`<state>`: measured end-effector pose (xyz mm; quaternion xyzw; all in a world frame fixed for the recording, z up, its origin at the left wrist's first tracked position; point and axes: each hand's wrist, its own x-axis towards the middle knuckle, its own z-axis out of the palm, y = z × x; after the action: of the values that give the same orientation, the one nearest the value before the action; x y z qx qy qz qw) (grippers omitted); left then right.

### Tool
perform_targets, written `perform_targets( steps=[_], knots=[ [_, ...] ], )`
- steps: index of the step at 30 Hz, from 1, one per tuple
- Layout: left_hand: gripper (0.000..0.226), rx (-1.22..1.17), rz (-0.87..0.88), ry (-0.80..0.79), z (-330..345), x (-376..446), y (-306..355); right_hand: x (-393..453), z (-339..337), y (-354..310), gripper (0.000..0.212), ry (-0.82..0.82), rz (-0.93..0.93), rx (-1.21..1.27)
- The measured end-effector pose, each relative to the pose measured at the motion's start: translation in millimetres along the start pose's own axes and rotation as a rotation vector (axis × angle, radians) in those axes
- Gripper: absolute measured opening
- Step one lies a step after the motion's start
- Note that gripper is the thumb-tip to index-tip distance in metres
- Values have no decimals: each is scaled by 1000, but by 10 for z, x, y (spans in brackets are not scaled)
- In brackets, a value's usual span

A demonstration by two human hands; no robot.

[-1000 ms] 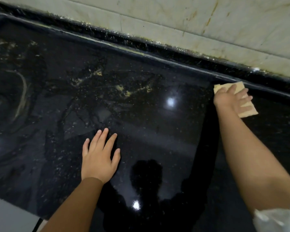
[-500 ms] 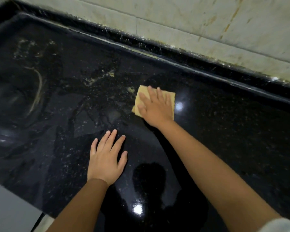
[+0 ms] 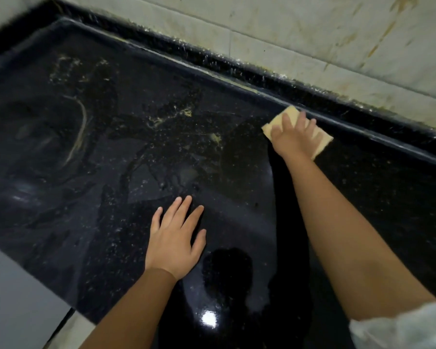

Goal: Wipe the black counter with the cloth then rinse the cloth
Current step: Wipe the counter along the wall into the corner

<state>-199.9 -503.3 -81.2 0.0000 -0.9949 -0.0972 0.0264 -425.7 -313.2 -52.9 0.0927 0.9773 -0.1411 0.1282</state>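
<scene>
The black counter (image 3: 363,187) is glossy and speckled, with yellowish smears (image 3: 171,118) and wet streaks across its middle and left. A folded yellow cloth (image 3: 320,141) lies flat on it near the raised back edge. My right hand (image 3: 293,136) presses down on the cloth with fingers spread, covering most of it. My left hand (image 3: 176,239) rests flat on the counter nearer the front, fingers apart, holding nothing.
A raised black back lip (image 3: 237,64) runs along the stained pale tiled wall (image 3: 312,34). The counter's front edge (image 3: 61,293) drops to a grey floor at lower left. A white sleeve (image 3: 400,328) shows at lower right.
My right hand swept the cloth from the back right to the counter's middle, then back right toward the rear lip. The left hand stayed planted.
</scene>
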Motion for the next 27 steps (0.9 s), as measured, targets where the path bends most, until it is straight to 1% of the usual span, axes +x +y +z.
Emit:
perform_targets(
  steps=[2, 4, 7, 9, 11, 13, 14, 15, 17, 18, 19, 20, 22, 24, 25, 27],
  knots=[
    [49, -6, -3, 0, 14, -6, 0, 30, 106, -321, 51, -50, -134, -67],
    [48, -12, -5, 4, 21, -11, -4, -49, 215, -599, 51, -119, -319, -121],
    [48, -12, -8, 7, 23, -8, -9, -380, 352, -752, 51, -181, -552, -196],
    [48, -14, -5, 10, 18, -7, -8, -670, 413, -610, 50, -199, -670, -230],
    [49, -14, -5, 13, 15, -6, -5, -994, 434, -279, 53, -224, -764, -254],
    [49, -11, -3, 12, 12, -7, -1, -1274, 364, 139, 70, -245, -810, -257],
    [49, -9, -4, 11, 7, -9, 5, -1338, 302, 349, 75, -236, -791, -253],
    [49, -7, -5, 9, 2, -9, 8, -1324, 227, 544, 78, -220, -734, -259],
    [49, -9, -6, 5, -7, -10, 13, -1142, 67, 847, 81, -192, -543, -289],
    [49, -11, -6, -1, -11, -12, 17, -1005, -7, 933, 76, -174, -430, -274],
    [49, -14, -5, -5, -14, -12, 16, -850, -62, 959, 66, -145, -334, -246],
    [49, -18, -5, -6, -16, -10, 13, -691, -104, 928, 57, -110, -263, -201],
    [49, -20, 0, -13, -11, -10, 4, -414, -108, 737, 50, -55, -164, -135],
    [49, -16, 3, -17, -4, -8, -5, -229, -40, 442, 50, -53, -123, -119],
    [49, -15, 5, -15, -1, -8, -7, -186, 8, 285, 51, -58, -142, -117],
    [49, -15, 6, -9, 3, -9, -10, -240, 98, 4, 50, -78, -241, -120]
  ],
)
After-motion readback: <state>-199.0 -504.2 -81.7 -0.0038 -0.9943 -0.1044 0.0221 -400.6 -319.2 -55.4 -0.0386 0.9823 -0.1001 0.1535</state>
